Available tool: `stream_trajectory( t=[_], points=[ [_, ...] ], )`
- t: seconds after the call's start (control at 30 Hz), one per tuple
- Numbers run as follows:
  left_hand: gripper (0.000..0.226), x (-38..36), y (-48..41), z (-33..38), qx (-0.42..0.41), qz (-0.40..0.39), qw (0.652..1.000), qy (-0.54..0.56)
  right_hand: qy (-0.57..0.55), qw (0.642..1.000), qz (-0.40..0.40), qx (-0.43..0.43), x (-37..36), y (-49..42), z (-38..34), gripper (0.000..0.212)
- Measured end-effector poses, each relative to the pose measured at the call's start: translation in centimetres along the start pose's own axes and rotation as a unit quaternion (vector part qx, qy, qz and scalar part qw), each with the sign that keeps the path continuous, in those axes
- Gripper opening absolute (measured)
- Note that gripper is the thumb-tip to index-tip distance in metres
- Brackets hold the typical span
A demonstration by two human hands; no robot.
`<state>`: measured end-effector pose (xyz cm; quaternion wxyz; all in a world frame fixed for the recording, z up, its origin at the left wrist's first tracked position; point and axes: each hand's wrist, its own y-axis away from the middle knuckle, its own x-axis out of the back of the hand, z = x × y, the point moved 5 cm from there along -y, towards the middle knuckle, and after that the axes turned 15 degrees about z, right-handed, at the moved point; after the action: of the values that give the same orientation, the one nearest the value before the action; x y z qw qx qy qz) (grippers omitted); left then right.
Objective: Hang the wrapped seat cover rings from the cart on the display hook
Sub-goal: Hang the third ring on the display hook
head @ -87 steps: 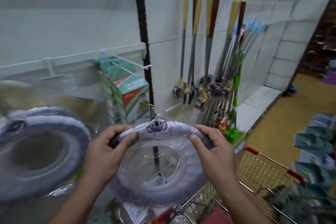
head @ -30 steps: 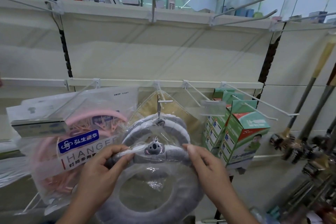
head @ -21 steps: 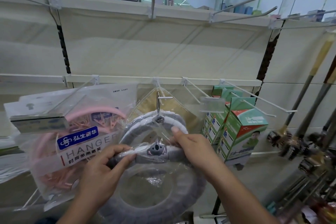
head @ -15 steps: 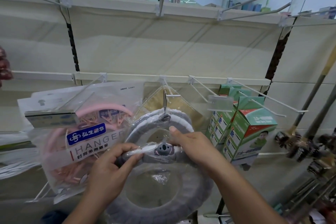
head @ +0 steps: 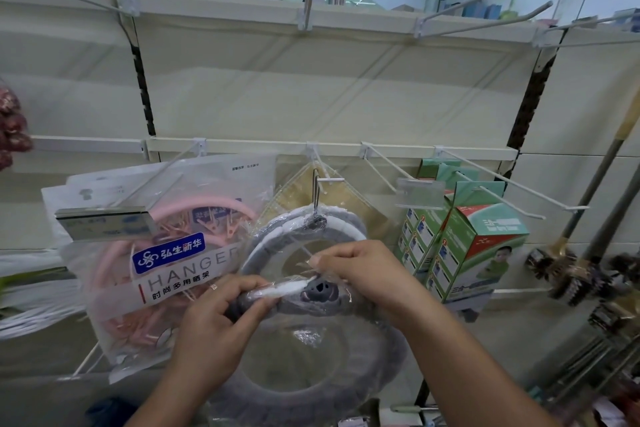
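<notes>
Seat cover ring (head: 301,399), grey plush in plastic, below white wire hook (head: 329,179): left hand (head: 214,326) grips it, right hand (head: 363,270) pinches wrapping.

The seat cover ring (head: 311,388) out front is plain mid-grey plush under clear, glinting wrap, with a darker grey animal face (head: 320,291) on its top edge and a white strip (head: 284,288) beside it. The hung ring (head: 346,224) behind is grey banded with white, on a white wire hook (head: 320,166). Left of them, the hanger pack (head: 166,253) shows pink hoops and pegs through clear plastic, with a blue label lettered in white. To the right, the boxes (head: 481,243) are green with a slanted red-orange stripe over white. The back panel (head: 311,97) is cream, and the slotted upright (head: 142,80) is black.
</notes>
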<state>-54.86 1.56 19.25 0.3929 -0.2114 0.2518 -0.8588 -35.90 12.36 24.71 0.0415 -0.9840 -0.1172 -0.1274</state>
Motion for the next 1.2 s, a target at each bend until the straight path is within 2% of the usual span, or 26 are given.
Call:
stream_trajectory(
  t=[0.17, 0.33, 0.47, 0.57, 0.8, 1.2],
  points=[
    [0.013, -0.1, 0.1, 0.2, 0.002, -0.001, 1.0, -0.009, -0.087, 0.996, 0.01, 0.002, 0.3, 0.1, 0.0, 0.011],
    [0.024, -0.2, 0.3, 0.5, -0.006, 0.002, 1.0, -0.019, -0.127, 0.99, 0.036, 0.041, 0.8, 0.0, -0.1, 0.004],
    [0.032, -0.3, 0.5, 0.7, -0.006, 0.002, 1.0, -0.012, -0.149, 0.986, 0.053, 0.051, 1.0, 0.0, 0.4, 0.006],
    [0.032, -0.3, 0.5, 0.9, -0.004, 0.003, 1.0, -0.008, -0.158, 0.984, 0.061, 0.051, 1.3, 0.1, 0.5, 0.008],
    [0.015, -0.5, 0.6, 0.5, 0.017, -0.003, 1.0, 0.01, -0.164, 0.983, 0.071, 0.05, 1.6, 0.1, 0.4, 0.007],
    [0.025, -0.2, 0.5, 1.3, 0.05, -0.011, 0.999, 0.016, -0.17, 0.978, 0.085, 0.085, 1.7, 0.3, 0.6, 0.011]
  ],
)
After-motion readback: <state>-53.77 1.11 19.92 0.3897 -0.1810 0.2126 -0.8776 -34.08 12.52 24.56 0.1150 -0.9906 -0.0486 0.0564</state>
